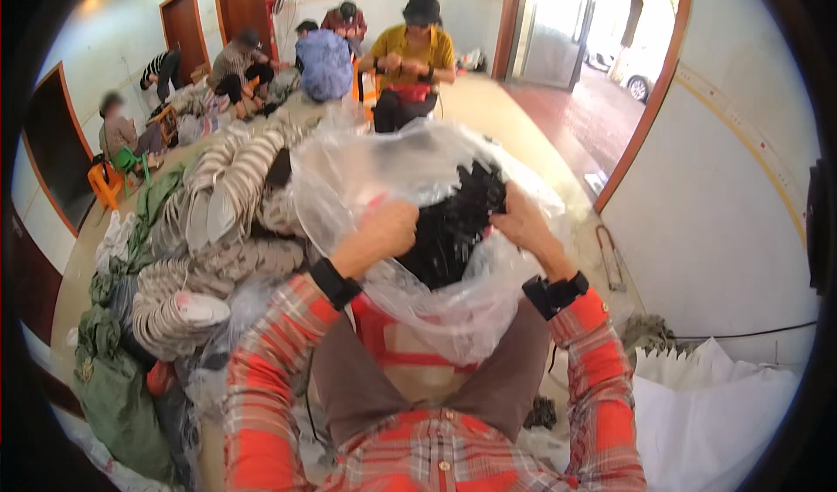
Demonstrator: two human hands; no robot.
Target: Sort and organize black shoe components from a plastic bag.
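When I look down through the head camera, I see a large clear plastic bag [488, 326], which stands open in the middle, between the person's knees. Many thin black pieces [453, 230] lie heaped inside it; what they are exactly, I cannot tell. Taking this heap as the centre of my clock, the left hand [384, 233] is at nine o'clock, with its fingers curled in and its back turned toward me, so I cannot tell if it is pinching anything. The right hand [526, 220] is at three o'clock, with bent fingers, and its thumb and fingertips come together at the border of the black pieces; whether a piece is between them, I cannot tell. The two hands are apart from each other, and each wrist wears a black band [556, 294].

Under the bag, at seven o'clock, some red plastic [375, 331] appears. At nine to ten o'clock, pale sole-shaped pieces [231, 191] are piled in curved rows, and a dark green sack [112, 396] lies at eight. A white sack [706, 409] rests at four o'clock. Near twelve, a person in a yellow shirt [420, 52] sits, and at one o'clock a doorway [558, 156] stands open.
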